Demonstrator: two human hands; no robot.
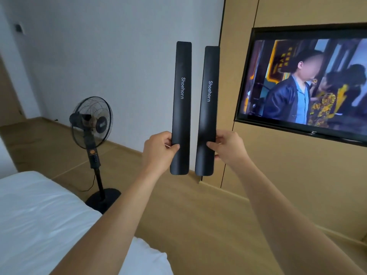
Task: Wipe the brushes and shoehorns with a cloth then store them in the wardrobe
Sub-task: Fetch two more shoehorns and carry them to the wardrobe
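Bedroom with pale wood floor, white bed, black pedestal fan, wall television. Held upright, side by side, apart: two long flat black plastic shoehorns, left pinched by left hand, right by right hand. Probably light, stiff, smooth; best gripped near lower ends.

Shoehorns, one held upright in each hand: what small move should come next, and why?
Probably bring the two together into one hand. The left hand grips the left shoehorn, the right hand the right shoehorn, side by side and apart; no cloth shows, and neither hand is free to pick one up.
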